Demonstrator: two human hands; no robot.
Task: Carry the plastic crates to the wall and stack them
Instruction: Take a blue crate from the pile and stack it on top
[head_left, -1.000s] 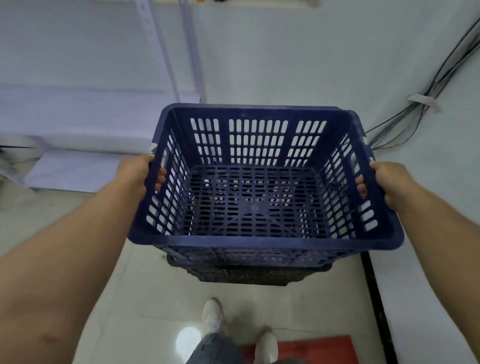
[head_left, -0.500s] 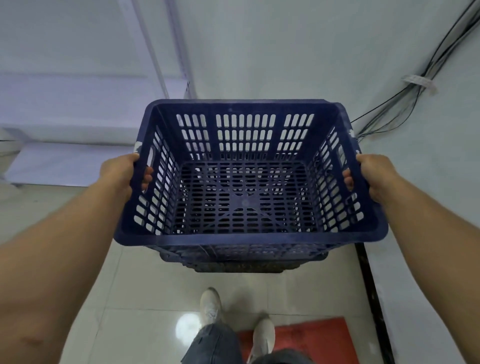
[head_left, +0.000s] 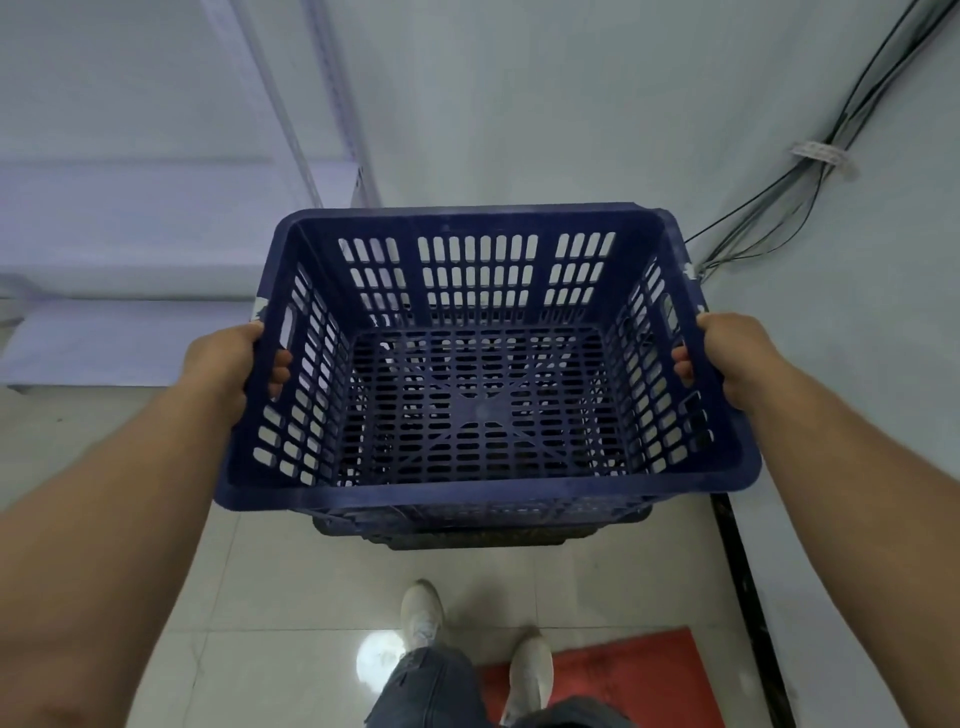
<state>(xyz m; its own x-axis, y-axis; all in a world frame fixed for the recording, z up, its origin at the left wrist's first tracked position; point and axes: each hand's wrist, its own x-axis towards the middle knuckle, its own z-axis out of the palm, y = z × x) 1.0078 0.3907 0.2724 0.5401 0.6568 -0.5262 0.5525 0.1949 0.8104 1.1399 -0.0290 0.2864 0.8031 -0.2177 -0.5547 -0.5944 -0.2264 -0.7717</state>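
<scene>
I hold an empty dark blue slotted plastic crate (head_left: 483, 488) level in front of me, its open top facing up. My left hand (head_left: 228, 364) grips its left rim, fingers through the side handle slot. My right hand (head_left: 727, 358) grips the right rim the same way. Directly under it, the dark edge of another crate (head_left: 467, 535) on the floor peeks out below the near wall; most of that one is hidden. The white wall (head_left: 519, 104) rises right behind the held crate.
A second white wall (head_left: 857, 364) with black cables (head_left: 769, 202) closes in the right side. A pale low shelf (head_left: 130, 338) stands at the left. My shoes (head_left: 423, 613) stand on the tiled floor beside a red mat (head_left: 623, 675).
The held crate has dropped slightly lower over the crate below and sits closer to the wall corner; both hands keep the same grip.
</scene>
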